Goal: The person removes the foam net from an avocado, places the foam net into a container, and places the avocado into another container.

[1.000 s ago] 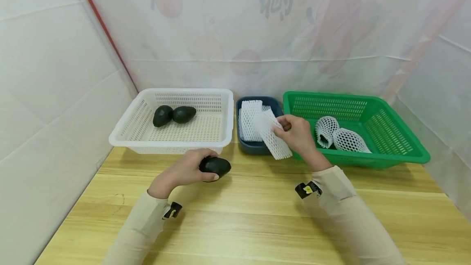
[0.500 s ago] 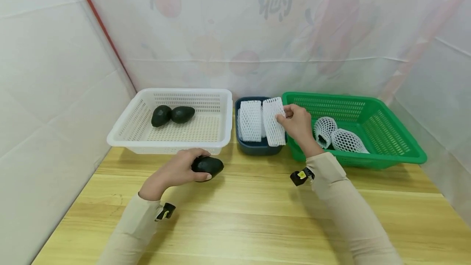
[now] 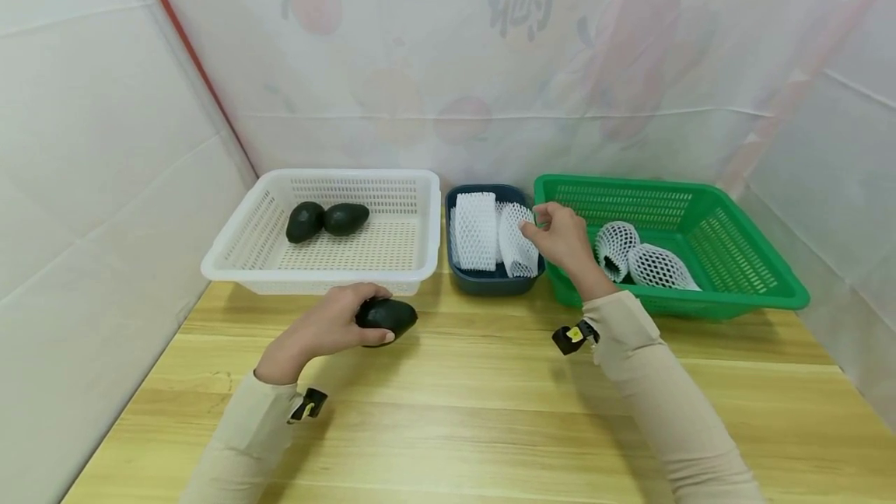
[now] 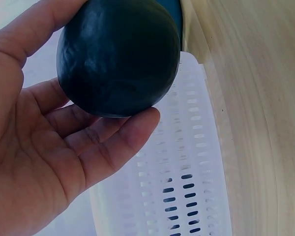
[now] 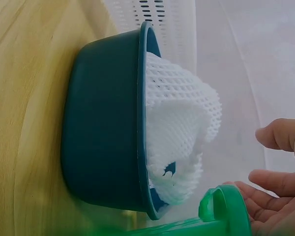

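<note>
A dark green avocado (image 3: 388,317) is gripped in my left hand (image 3: 325,329), held over the wooden table in front of the white basket. The left wrist view shows the avocado (image 4: 119,59) between the thumb and curled fingers. My right hand (image 3: 563,239) hovers at the right side of a dark blue bin (image 3: 493,286), thumb and fingers apart and nothing between them. Inside that bin lie white foam net sleeves, one flat (image 3: 476,232) at left and one loosely bent (image 3: 519,243) near my fingertips. In the right wrist view, a foam sleeve (image 5: 187,113) bulges above the bin's rim.
At left, a white basket (image 3: 315,278) contains two avocados (image 3: 346,218). The green basket (image 3: 707,303) at right holds two net-sleeved pieces (image 3: 661,267); its rim passes under my right hand. A printed white sheet (image 3: 413,61) hangs behind.
My right hand carried a foam net sleeve back over the blue bin and let it go there. My left hand, with the avocado, shifted slightly left.
</note>
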Tool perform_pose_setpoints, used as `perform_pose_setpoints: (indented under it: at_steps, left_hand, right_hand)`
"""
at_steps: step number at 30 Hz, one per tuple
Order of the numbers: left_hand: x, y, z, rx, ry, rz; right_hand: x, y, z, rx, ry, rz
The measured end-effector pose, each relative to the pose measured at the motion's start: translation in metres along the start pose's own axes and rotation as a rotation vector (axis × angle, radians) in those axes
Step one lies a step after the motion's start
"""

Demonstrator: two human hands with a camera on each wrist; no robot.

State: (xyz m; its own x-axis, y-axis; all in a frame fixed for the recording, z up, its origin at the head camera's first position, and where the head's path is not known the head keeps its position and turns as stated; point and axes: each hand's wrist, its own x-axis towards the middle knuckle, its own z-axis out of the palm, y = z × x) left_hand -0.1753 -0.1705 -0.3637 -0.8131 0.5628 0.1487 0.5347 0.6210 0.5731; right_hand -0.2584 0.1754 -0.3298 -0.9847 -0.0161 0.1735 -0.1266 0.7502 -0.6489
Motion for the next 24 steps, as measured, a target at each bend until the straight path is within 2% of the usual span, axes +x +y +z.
perform_pose_setpoints:
  at_steps: [5, 9, 14, 24]
  left_hand:
    - [-0.002, 0.000, -0.001, 0.005, 0.009, 0.017]
    - [-0.003, 0.002, -0.004, 0.036, 0.028, 0.048]
    - [-0.003, 0.006, -0.008, 0.072, 0.034, 0.077]
    - [-0.003, 0.011, -0.015, 0.087, 0.038, 0.076]
  right_hand:
    - [-0.004, -0.001, -0.004, -0.033, -0.075, -0.025]
    - [-0.012, -0.004, -0.011, -0.109, -0.162, -0.055]
    - [-0.022, -0.009, -0.018, -0.183, -0.232, -0.073]
    - [-0.036, -0.024, -0.022, -0.282, -0.337, -0.085]
